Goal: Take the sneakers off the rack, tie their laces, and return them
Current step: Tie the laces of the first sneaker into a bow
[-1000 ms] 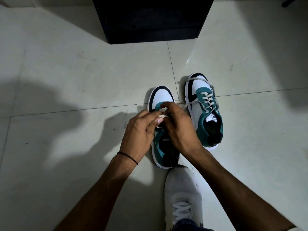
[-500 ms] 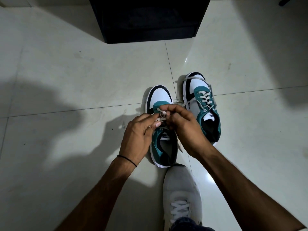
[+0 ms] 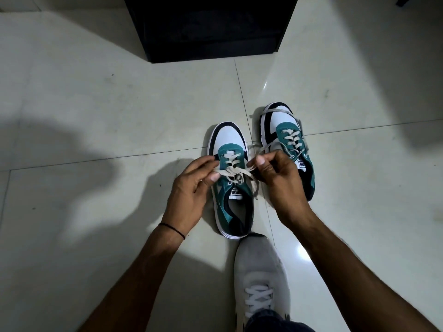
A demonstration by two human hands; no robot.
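Note:
Two teal, white and black sneakers stand side by side on the tiled floor, toes pointing away from me. Over the left sneaker (image 3: 230, 140) my left hand (image 3: 189, 190) pinches one end of its grey-white lace (image 3: 233, 174), and my right hand (image 3: 280, 178) pinches the other end; the lace is stretched sideways across the tongue. The right sneaker (image 3: 285, 130) stands just beyond my right hand, its lace loose and draped over the toe. My right hand hides part of its heel side.
A black shoe rack (image 3: 211, 27) stands on the floor straight ahead, its inside too dark to read. My own foot in a grey sneaker (image 3: 259, 267) rests right behind the left sneaker's heel. Pale glossy floor tiles (image 3: 96, 104) spread all round.
Both hands were bunched together over the left sneaker's tongue. They have moved apart, left hand leftward and right hand rightward, pulling the lace ends out sideways.

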